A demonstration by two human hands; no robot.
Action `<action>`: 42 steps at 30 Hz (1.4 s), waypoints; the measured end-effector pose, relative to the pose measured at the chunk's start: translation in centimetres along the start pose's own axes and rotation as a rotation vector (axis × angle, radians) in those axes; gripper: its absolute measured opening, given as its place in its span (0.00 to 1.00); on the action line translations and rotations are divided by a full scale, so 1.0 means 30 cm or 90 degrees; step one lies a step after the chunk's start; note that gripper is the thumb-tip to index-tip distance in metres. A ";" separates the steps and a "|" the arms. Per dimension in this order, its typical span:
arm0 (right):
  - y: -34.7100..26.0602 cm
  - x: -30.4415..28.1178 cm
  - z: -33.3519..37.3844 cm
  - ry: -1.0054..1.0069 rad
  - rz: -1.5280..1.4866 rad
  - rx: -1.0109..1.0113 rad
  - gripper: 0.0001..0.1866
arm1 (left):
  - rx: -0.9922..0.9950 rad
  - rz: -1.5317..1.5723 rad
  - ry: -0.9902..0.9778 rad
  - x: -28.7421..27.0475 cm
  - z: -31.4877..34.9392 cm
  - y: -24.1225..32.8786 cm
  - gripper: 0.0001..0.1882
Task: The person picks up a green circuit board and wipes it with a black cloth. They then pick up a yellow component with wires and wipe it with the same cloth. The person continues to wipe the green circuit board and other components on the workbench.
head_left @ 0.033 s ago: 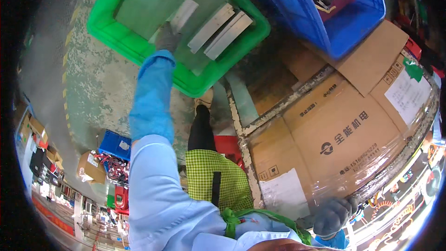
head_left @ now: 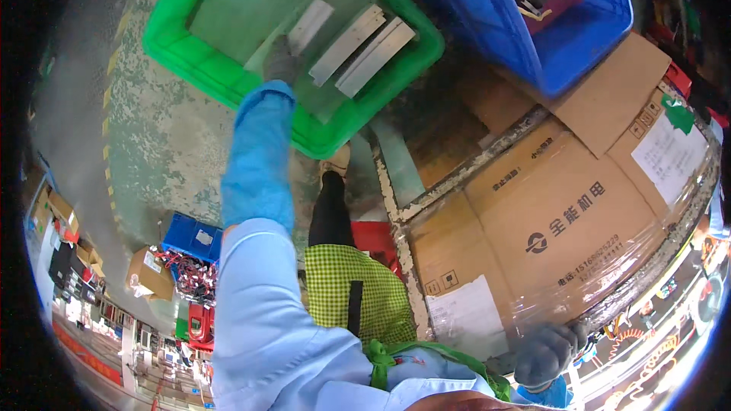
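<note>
My left hand (head_left: 281,62), in a dark grey glove with a blue oversleeve, reaches down into a green plastic tub (head_left: 308,133). Its fingers close on the near end of a pale, flat rectangular bar (head_left: 311,24). Just right of that bar, two more pale bars (head_left: 349,44) lie side by side on the tub's floor. Over at the lower right, my right hand (head_left: 544,358), also in a grey glove, is curled by the edge of a cardboard-covered surface. Whatever its fingers might grip there is hidden.
A blue crate (head_left: 586,34) with metal parts stands at the upper right. Plastic-wrapped cardboard (head_left: 548,221) in a worn frame lies to my right. My foot (head_left: 335,161) is beside the tub. A blue bin (head_left: 190,234) and an open carton (head_left: 151,274) sit on the left.
My left hand and the bar in it have shifted slightly to the right, toward the other two bars. My right hand has stayed in place.
</note>
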State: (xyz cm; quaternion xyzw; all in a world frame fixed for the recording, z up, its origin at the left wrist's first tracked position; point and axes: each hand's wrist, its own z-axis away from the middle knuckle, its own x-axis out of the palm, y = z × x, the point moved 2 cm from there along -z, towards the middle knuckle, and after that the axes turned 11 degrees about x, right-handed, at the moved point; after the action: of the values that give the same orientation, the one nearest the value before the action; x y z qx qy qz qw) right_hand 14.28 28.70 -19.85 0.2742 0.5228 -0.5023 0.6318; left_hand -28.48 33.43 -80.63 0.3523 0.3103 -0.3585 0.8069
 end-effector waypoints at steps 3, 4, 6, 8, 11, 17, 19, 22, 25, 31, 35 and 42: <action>-0.003 -0.001 0.008 -0.027 0.015 0.019 0.08 | 0.033 0.042 -0.058 0.054 0.023 0.178 0.42; -0.003 -0.005 0.003 -0.030 0.024 0.011 0.09 | 0.040 0.065 -0.094 0.036 0.053 0.227 0.42; -0.011 0.003 -0.004 -0.025 0.033 -0.001 0.10 | 0.064 0.059 -0.096 0.056 0.064 0.242 0.41; -0.014 -0.001 -0.006 -0.043 0.028 0.005 0.11 | 0.075 0.074 -0.094 0.084 0.069 0.241 0.40; -0.025 0.002 0.010 -0.004 0.065 0.008 0.13 | 0.038 0.119 -0.099 0.129 0.055 0.264 0.39; -0.022 0.021 -0.008 0.008 0.047 -0.024 0.13 | 0.075 0.065 -0.031 0.124 0.059 0.300 0.36; -0.021 0.005 0.000 -0.016 0.040 -0.006 0.12 | 0.112 0.094 0.062 0.139 0.059 0.290 0.35; -0.019 0.013 0.000 -0.028 0.035 0.011 0.11 | 0.204 0.075 0.044 0.093 0.000 0.377 0.38; -0.015 0.011 -0.010 -0.005 0.039 -0.022 0.11 | 0.192 0.131 -0.047 0.142 -0.099 0.350 0.41; -0.026 0.032 -0.010 0.040 0.043 -0.050 0.09 | 0.143 0.146 -0.199 0.093 -0.120 0.328 0.46; -0.024 0.020 -0.005 0.013 0.025 -0.031 0.08 | 0.061 0.192 -0.229 0.018 -0.101 0.355 0.51; -0.017 0.006 -0.008 -0.026 0.030 -0.019 0.10 | 0.105 0.101 -0.238 0.074 -0.157 0.218 0.51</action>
State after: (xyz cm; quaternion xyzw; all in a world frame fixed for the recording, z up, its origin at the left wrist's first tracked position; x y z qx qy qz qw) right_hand 13.71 28.67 -19.98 0.2664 0.5105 -0.4850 0.6582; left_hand -23.21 39.59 -82.68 0.3676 0.0960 -0.3771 0.8447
